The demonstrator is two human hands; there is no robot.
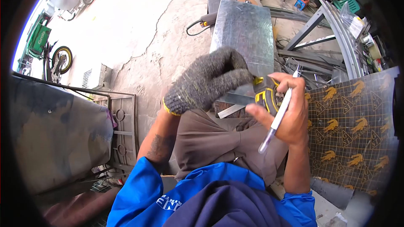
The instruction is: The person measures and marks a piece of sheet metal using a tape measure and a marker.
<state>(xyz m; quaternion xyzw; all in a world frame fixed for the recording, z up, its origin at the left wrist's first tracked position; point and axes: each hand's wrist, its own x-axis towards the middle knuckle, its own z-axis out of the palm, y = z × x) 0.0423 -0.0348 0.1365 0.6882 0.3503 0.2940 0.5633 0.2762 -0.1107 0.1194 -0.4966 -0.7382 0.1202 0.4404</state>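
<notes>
My left hand [206,80], in a dark grey knitted glove with a yellow cuff edge, has its fingers curled together. Its fingertips meet the yellow front end of a black and yellow tape measure [267,96]; the exact grip there is hidden. Bare, my right hand [292,113] holds the tape measure's body in its palm. A white pen [280,120] with a clear lower end slants between the same fingers, pointing down toward my lap. Beneath and beyond both hands lies a shiny metal sheet [244,33].
An angle grinder [208,19] with a cord lies by the sheet's left edge. Steel frame legs [311,25] and scrap metal are at the right. A patterned panel [349,130] stands near my right arm, a large sheet [63,134] at left. A motorbike [61,61] is farther off.
</notes>
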